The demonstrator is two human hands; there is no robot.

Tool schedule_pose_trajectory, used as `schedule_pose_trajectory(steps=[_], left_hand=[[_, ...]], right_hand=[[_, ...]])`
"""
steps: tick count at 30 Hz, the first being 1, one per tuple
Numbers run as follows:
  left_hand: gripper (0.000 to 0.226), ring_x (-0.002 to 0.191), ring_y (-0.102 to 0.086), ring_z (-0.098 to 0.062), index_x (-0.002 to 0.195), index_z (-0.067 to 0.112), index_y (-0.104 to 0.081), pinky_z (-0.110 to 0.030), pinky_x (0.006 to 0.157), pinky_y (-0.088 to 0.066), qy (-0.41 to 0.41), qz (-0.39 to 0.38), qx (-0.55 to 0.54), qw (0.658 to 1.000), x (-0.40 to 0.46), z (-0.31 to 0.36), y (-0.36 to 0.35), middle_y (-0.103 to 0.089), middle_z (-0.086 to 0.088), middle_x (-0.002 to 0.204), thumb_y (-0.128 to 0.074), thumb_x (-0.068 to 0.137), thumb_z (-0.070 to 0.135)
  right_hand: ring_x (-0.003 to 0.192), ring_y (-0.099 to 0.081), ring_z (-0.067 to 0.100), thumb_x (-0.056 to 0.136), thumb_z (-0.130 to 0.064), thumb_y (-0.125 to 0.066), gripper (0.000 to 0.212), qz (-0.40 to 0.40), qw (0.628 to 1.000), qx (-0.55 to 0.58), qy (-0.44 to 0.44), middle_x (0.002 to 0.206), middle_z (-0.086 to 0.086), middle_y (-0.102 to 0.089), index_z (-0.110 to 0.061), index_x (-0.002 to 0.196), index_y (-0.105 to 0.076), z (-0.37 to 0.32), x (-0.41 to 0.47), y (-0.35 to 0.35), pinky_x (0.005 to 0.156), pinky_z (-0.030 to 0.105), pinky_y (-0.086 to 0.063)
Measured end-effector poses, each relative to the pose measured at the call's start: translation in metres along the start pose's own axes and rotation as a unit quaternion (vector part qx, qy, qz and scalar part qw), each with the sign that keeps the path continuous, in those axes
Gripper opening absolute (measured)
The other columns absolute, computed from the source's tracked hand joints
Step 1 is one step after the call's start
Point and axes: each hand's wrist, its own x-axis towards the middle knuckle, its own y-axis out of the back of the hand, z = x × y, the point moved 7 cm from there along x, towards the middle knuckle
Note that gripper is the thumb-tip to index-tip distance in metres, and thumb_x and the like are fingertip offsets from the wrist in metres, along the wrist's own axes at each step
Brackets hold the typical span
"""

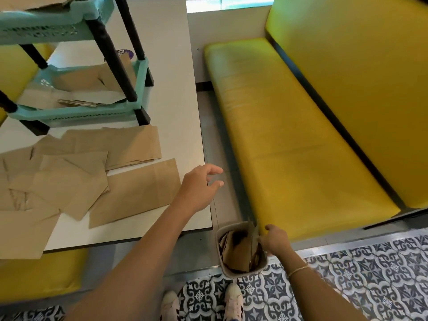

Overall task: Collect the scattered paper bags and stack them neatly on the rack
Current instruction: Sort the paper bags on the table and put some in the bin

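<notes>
Several flat brown paper bags (136, 193) lie scattered and overlapping on the white table (176, 107). A teal plastic rack (76, 112) with black legs stands on the table's far left; more brown bags (92, 89) lie on its lower shelf. My left hand (199, 188) hovers over the table's right edge, fingers spread and holding nothing. Down on the floor, my right hand (275, 239) reaches into a small grey bin (240, 271) and pinches a brown paper bag (252, 237) standing in it. Other bags fill the bin.
A yellow bench seat (289, 140) with a yellow backrest (359, 77) runs along the right. Another yellow seat (39, 274) shows under the table's near edge. Patterned floor tiles (347, 286) and my two shoes (234, 302) are at the bottom.
</notes>
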Motion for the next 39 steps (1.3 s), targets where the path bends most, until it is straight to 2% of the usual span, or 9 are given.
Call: schedule_pose_trajectory(steps=[4, 8, 13, 19, 23, 27, 30, 35, 39], left_hand=[[0.026, 0.111, -0.051, -0.01, 0.119, 0.023, -0.057, -0.019, 0.084, -0.038, 0.002, 0.007, 0.015, 1.0, -0.001, -0.008, 0.006, -0.056, 0.002, 0.125, -0.056, 0.093, 0.021], [0.026, 0.113, -0.051, -0.013, 0.119, 0.021, -0.057, -0.019, 0.086, -0.038, 0.0, 0.019, 0.03, 0.999, 0.0, -0.016, 0.014, -0.055, 0.001, 0.126, -0.056, 0.093, 0.021], [0.027, 0.117, -0.047, -0.02, 0.117, 0.02, -0.059, -0.026, 0.091, -0.04, 0.057, 0.088, 0.081, 0.991, 0.009, -0.046, 0.045, -0.054, -0.002, 0.125, -0.058, 0.09, 0.018], [0.052, 0.129, -0.032, -0.024, 0.134, 0.016, -0.042, -0.032, 0.101, -0.032, 0.145, 0.075, 0.185, 0.969, 0.011, -0.089, 0.081, -0.042, -0.002, 0.137, -0.06, 0.085, 0.022], [0.075, 0.133, -0.028, -0.026, 0.14, 0.013, -0.034, -0.036, 0.105, -0.03, 0.151, 0.016, 0.231, 0.961, 0.014, -0.097, 0.093, -0.036, -0.004, 0.143, -0.069, 0.08, 0.04], [0.089, 0.13, -0.031, -0.025, 0.138, 0.017, -0.036, -0.037, 0.103, -0.036, 0.147, -0.01, 0.231, 0.962, 0.02, -0.097, 0.094, -0.039, -0.004, 0.139, -0.079, 0.066, 0.047], [0.077, 0.12, -0.04, -0.022, 0.125, 0.018, -0.046, -0.034, 0.096, -0.04, 0.147, -0.03, 0.199, 0.968, 0.019, -0.089, 0.086, -0.045, -0.004, 0.126, -0.082, 0.063, 0.044], [0.009, 0.089, -0.053, -0.015, 0.089, 0.019, -0.064, -0.019, 0.063, -0.042, 0.103, -0.064, 0.159, 0.98, 0.02, -0.073, 0.063, -0.061, -0.005, 0.104, -0.069, 0.082, 0.022], [0.015, 0.084, -0.058, -0.017, 0.071, 0.025, -0.059, -0.021, 0.064, -0.044, 0.062, -0.067, 0.111, 0.99, 0.022, -0.055, 0.046, -0.063, -0.004, 0.093, -0.07, 0.081, 0.023]], right_hand=[[0.112, -0.057, 0.026, 0.094, -0.033, -0.053, 0.046, 0.0, 1.0, -0.027, 0.005, 0.122, 0.014, -0.061, -0.004, 0.13, -0.049, -0.014, 0.001, 0.005, 0.088, 0.028, -0.045], [0.108, -0.06, 0.025, 0.093, -0.024, -0.052, 0.035, 0.025, 0.998, -0.023, 0.052, 0.117, 0.012, -0.065, -0.008, 0.124, -0.056, -0.049, 0.0, 0.034, 0.078, 0.025, -0.044], [0.104, -0.063, 0.024, 0.093, -0.023, -0.055, 0.031, 0.092, 0.987, 0.06, 0.119, 0.117, 0.01, -0.065, -0.009, 0.12, -0.06, -0.115, -0.016, 0.08, 0.088, 0.029, -0.049], [0.083, -0.061, 0.015, 0.094, -0.021, -0.053, 0.027, 0.14, 0.96, 0.123, 0.208, 0.11, 0.004, -0.066, -0.012, 0.117, -0.062, -0.185, -0.044, 0.108, 0.073, 0.022, -0.05], [0.081, -0.058, 0.011, 0.092, -0.022, -0.057, 0.026, 0.141, 0.952, 0.13, 0.238, 0.103, 0.001, -0.066, -0.012, 0.116, -0.062, -0.215, -0.059, 0.103, 0.081, 0.023, -0.05], [0.082, -0.061, 0.015, 0.088, -0.025, -0.064, 0.038, 0.073, 0.961, 0.121, 0.237, 0.103, 0.005, -0.066, -0.013, 0.123, -0.056, -0.236, -0.07, 0.082, 0.088, 0.03, -0.053], [0.089, -0.061, 0.017, 0.083, -0.027, -0.07, 0.055, 0.035, 0.968, 0.104, 0.225, 0.117, 0.008, -0.062, -0.015, 0.132, -0.047, -0.242, -0.072, 0.071, 0.087, 0.028, -0.051], [0.093, -0.061, 0.016, 0.075, -0.033, -0.077, 0.054, 0.04, 0.977, 0.067, 0.2, 0.114, 0.003, -0.061, -0.017, 0.121, -0.055, -0.231, -0.069, 0.074, 0.086, 0.026, -0.054], [0.086, -0.058, 0.011, 0.068, -0.037, -0.081, 0.056, 0.018, 0.981, 0.049, 0.185, 0.106, -0.002, -0.057, -0.02, 0.114, -0.055, -0.208, -0.069, 0.079, 0.078, 0.024, -0.052]])
